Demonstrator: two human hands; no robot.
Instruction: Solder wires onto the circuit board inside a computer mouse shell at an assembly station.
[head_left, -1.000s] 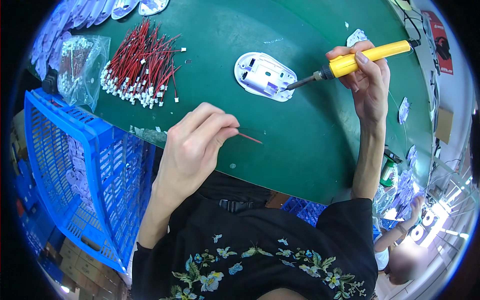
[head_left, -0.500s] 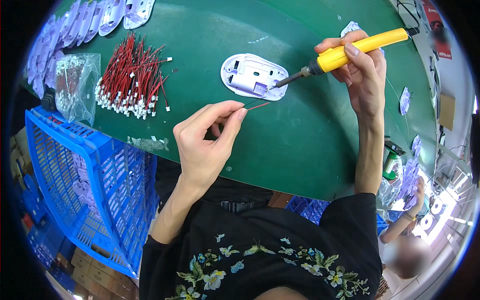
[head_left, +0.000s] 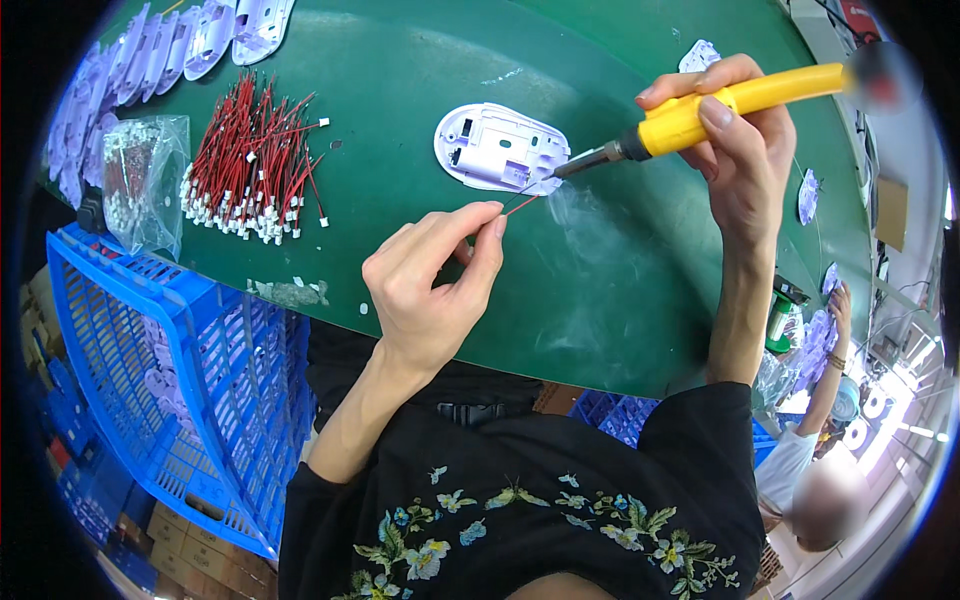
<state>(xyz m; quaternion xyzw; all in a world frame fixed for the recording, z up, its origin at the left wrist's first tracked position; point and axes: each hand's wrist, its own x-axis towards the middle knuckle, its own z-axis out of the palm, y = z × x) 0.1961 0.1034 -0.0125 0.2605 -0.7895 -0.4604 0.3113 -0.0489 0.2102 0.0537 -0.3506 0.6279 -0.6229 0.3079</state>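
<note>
A pale purple plastic housing (head_left: 490,150), oval with small black parts in it, lies on the green table. My right hand (head_left: 735,140) grips a yellow soldering iron (head_left: 740,103), its dark tip at the housing's right end. Pinched between thumb and fingertips, a thin red and black wire pair (head_left: 522,204) extends from my left hand (head_left: 440,265) toward that same end. Whether the wire ends touch the iron's tip is too small to tell. Faint smoke (head_left: 590,225) drifts over the table just beside the tip.
A heap of red wires with white connectors (head_left: 255,160) lies at left, beside a clear plastic bag (head_left: 145,185) of similar pieces. Purple housings (head_left: 205,42) line the far left. A blue crate (head_left: 185,350) stands below the table edge. At right, a green solder spool (head_left: 779,322) and another person's hand (head_left: 840,310).
My left hand has moved slightly right with the wires, closer to the housing's end. The iron has shifted a little right, and smoke now shows. The other person's arm has risen toward the purple parts.
</note>
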